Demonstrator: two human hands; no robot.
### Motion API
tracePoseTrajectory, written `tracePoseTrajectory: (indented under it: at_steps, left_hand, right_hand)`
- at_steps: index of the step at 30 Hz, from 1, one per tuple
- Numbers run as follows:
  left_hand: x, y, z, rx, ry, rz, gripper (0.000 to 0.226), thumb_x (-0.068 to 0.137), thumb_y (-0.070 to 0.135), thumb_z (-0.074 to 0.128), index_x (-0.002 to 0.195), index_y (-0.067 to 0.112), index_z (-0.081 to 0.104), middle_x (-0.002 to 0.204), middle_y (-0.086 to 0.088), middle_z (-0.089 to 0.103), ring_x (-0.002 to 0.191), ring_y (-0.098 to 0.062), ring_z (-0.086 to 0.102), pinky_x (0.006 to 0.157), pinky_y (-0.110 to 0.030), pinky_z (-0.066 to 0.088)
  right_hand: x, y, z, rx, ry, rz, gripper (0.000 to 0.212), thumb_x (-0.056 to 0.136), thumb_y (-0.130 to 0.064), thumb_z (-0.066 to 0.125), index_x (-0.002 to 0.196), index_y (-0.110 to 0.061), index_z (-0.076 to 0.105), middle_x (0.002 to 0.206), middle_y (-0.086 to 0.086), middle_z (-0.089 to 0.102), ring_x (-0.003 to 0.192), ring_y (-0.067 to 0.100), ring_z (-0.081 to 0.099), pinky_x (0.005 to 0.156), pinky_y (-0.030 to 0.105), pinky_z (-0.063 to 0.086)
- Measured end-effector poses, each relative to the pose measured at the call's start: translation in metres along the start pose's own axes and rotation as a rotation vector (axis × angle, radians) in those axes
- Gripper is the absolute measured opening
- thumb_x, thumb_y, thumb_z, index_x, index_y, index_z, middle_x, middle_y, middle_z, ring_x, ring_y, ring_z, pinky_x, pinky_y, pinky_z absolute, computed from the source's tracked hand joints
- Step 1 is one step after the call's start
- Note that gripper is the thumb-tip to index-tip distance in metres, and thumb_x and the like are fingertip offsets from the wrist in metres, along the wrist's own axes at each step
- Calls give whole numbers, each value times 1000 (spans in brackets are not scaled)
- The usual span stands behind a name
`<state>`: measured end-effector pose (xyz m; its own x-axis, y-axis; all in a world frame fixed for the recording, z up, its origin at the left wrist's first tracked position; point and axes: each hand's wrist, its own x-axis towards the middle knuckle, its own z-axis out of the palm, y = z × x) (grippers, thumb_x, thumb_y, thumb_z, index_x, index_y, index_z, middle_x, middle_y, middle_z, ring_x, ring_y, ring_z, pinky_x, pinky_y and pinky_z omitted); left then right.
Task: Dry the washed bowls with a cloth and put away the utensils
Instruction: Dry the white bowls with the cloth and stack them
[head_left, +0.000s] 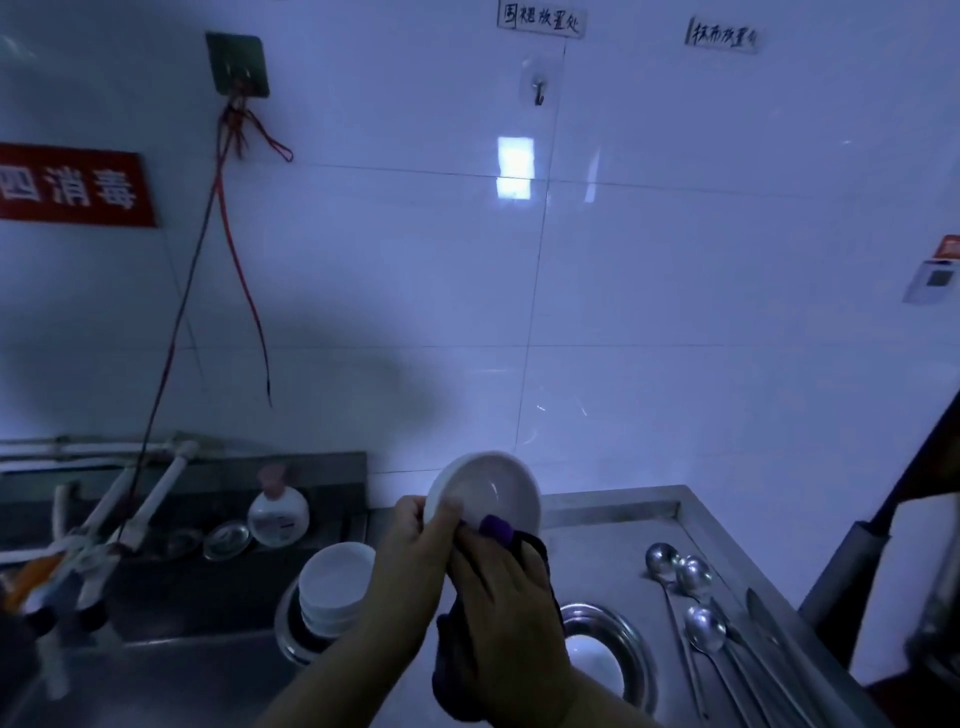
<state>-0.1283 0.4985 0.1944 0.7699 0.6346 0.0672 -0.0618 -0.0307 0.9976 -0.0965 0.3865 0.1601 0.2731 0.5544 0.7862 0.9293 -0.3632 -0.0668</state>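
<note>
**Both hands holding one white bowl up over the steel counter**

A white bowl (483, 493) is being held up in front of the tiled wall (675, 312), above the near edge of the steel counter (613, 519). It is tilting on its side, with its open mouth facing towards the camera and slightly to the right, and its base pointing away towards the wall. The left hand (410, 566) is gripping the bowl's left rim, thumb lying over the rim's inner edge and fingers closing behind it. The right hand (504, 597) is closing on a dark purple cloth (498, 530), pushing a fold of it against the lower inside of the bowl; the rest of the cloth is hanging down under the palm and along the wrist.

Below and to the left, a stack of white bowls (335, 587) is sitting upright, mouths up, in a metal basin (291, 634); about three rims are showing, though the dim light is making the exact count uncertain. Just right of the hands, a round metal dish (618, 639) is lying on the counter with something pale inside.

Further right, three metal spoons (691, 577) are lying on the counter, bowls towards the wall and long handles running towards the near right corner, roughly parallel. Other slim utensils are lying beside them, but I cannot tell what kind.

Beyond the stack, a soap bottle (278, 512) is standing against the sink's back ledge.
</note>
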Motion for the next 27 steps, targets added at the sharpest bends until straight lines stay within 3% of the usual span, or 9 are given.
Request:
tracePoseTrajectory:
  at_steps: [3,6,9,13,17,19,21,24,27]
  left_hand:
    - [-3,0,-3,59,-39,36,24,90,41,53,83,18,55,72,1,60,63,-6,57,57,-27,44]
    - [-5,4,-9,166,-102,105,37,81,55,45,88,22,60,81,-1,64,75,-16,61,66,-35,51]
    - [-2,14,-15,275,-224,151,40,79,55,42,92,24,63,89,-1,68,84,-20,63,75,-40,51]
    - [2,25,-10,310,-154,185,23,96,41,44,89,25,58,86,3,63,80,-16,59,66,-28,48]
    - [-2,29,1,141,-25,98,23,95,40,43,89,19,52,82,-2,58,74,-16,57,58,-23,41]
    - [-3,30,2,113,-4,85,21,96,38,42,91,20,51,85,-3,59,76,-17,58,60,-24,42]
    - [-3,33,0,138,-43,104,17,97,36,41,91,24,52,87,-1,60,79,-15,58,60,-22,42]
    - [1,42,-11,306,-171,126,18,98,33,41,97,23,56,94,-2,61,85,-17,59,66,-28,48]
    - [9,59,-25,421,-375,-27,24,96,34,46,106,18,59,100,-6,64,88,-22,63,63,-29,52]
  right_hand:
    - [-4,18,-3,-118,-10,-219,32,90,-24,59,120,-16,66,121,2,66,112,13,62,88,33,53]
    - [-1,50,-13,-213,-6,-532,23,93,-17,58,116,-18,63,109,-1,71,103,14,65,90,31,50]
    - [9,78,-26,-266,-13,-737,15,93,-16,58,106,-20,61,100,-3,72,96,16,66,92,31,45]
    - [14,66,-21,-236,38,-597,13,92,-16,58,98,-22,68,92,-2,71,88,18,66,85,32,52]
    - [15,28,-2,-138,125,-309,18,84,-24,67,101,-19,65,89,0,72,81,16,66,78,32,55]
    - [16,21,-1,-98,120,-267,26,77,-31,73,99,-18,68,91,0,73,81,14,67,80,30,55]
    - [17,25,-6,-103,107,-332,25,79,-34,73,98,-18,71,92,-1,74,81,12,68,77,28,56]
    - [22,45,-16,-130,84,-559,14,89,-23,66,102,-17,66,88,0,73,74,14,67,65,27,54]
    - [26,66,-25,-151,-8,-790,11,91,-16,60,102,-16,61,82,0,68,71,18,61,63,28,48]
